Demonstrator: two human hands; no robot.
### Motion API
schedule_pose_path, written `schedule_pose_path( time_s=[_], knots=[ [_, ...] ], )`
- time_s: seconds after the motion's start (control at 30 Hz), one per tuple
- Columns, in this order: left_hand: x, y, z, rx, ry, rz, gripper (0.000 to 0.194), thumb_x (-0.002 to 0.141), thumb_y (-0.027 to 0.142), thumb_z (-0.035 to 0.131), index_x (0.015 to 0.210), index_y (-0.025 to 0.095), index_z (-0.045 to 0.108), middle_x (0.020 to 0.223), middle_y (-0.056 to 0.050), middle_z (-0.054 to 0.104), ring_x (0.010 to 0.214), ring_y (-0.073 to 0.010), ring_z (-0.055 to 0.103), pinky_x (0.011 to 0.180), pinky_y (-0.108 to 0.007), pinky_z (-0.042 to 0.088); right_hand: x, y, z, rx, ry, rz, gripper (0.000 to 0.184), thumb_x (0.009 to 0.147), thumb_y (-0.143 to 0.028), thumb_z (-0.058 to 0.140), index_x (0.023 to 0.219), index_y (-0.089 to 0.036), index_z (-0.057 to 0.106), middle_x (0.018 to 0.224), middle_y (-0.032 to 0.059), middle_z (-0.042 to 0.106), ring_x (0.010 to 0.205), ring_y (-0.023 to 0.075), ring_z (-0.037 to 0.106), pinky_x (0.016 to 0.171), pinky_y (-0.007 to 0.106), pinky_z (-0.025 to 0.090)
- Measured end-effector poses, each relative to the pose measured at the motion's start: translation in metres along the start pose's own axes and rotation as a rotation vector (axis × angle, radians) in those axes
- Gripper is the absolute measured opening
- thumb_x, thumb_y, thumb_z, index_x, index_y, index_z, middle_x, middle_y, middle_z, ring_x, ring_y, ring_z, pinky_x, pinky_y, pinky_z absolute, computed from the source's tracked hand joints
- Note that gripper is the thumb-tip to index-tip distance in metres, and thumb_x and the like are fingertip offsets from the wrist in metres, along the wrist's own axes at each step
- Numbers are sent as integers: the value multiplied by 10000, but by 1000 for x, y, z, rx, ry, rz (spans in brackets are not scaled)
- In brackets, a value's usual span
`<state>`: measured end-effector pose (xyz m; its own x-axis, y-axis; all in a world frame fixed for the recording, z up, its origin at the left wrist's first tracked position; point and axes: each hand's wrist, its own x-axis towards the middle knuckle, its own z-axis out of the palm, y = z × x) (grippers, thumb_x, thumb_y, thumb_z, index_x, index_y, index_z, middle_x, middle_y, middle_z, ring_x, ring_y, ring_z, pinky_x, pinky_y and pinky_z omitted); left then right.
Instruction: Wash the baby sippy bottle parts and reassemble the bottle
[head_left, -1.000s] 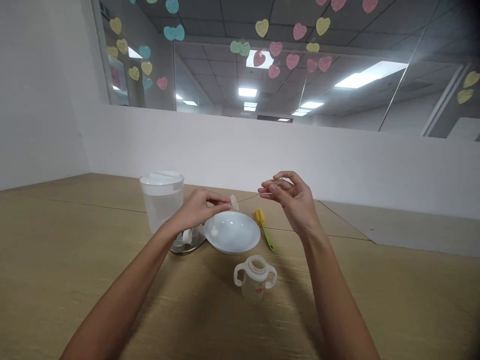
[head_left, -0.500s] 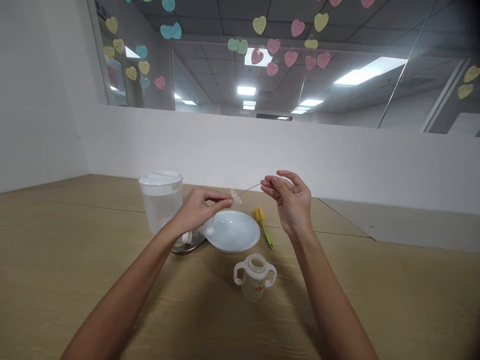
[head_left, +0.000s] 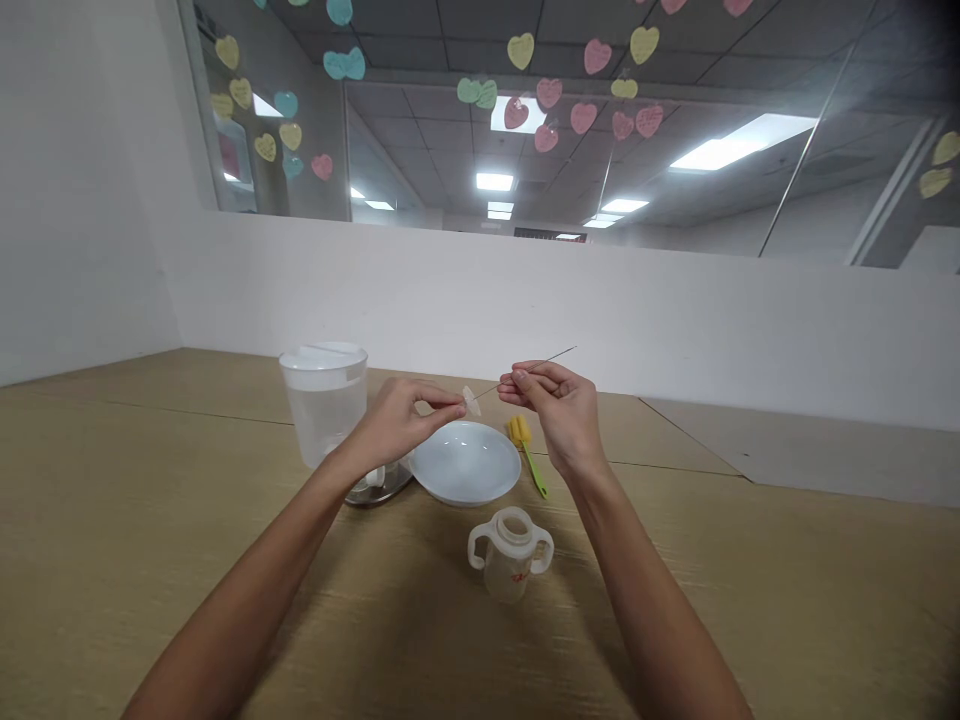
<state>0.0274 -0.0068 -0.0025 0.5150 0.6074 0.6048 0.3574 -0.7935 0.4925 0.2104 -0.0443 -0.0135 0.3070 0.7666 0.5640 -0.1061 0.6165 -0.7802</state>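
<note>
Above the white bowl (head_left: 501, 480), my left hand (head_left: 401, 420) pinches a small translucent piece (head_left: 471, 401) that looks like a silicone bottle nipple. My right hand (head_left: 561, 412) grips a thin wire-like rod (head_left: 561, 354) between thumb and fingers. One end of the rod meets the translucent piece; the other sticks out up and to the right past my fingers. Whether a brush head sits inside the piece is too small to tell. Below my hands, an uncapped clear bottle (head_left: 508, 572) with two white handles stands upright on the table.
A lidded translucent pitcher (head_left: 319, 405) stands at the back left. Partly behind my left forearm lies a round metal tray (head_left: 386, 490) with a white-capped item on it. A yellow sponge brush (head_left: 529, 455) with a green handle lies right of the bowl. A white wall (head_left: 450, 300) rises behind.
My right hand has moved left and slightly down, nearer my left hand. The rod, bent before, now looks straight, with more of it showing beyond my right fingers. My left hand stays put.
</note>
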Motion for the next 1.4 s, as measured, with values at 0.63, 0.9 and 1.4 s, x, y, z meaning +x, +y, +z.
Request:
schedule_pose_path(
  time_s=[0.63,0.9,1.4],
  knots=[
    [-2,6,0,-12,14,-1,238,772,365,599,863,191,733,904,-40,722,846,-202,652,757,-280,493,-5,2,9,-45,-80,94,223,613,-315,745,717,-131,673,621,21,660,532,98,587,550,239,526],
    [1,-9,-1,-81,-60,-43,253,757,359,610,863,164,733,901,-65,721,843,-212,653,761,-297,495,8,-19,-24,-85,22,-9,303,660,-396,709,823,-143,676,644,6,626,524,89,566,483,230,502],
    [1,-10,-3,-170,-196,-78,238,763,326,589,809,145,737,867,-62,723,781,-189,630,652,-247,477,11,-2,-19,-129,-23,70,282,655,-388,708,698,-118,643,614,31,654,555,128,637,602,271,566]
  ],
)
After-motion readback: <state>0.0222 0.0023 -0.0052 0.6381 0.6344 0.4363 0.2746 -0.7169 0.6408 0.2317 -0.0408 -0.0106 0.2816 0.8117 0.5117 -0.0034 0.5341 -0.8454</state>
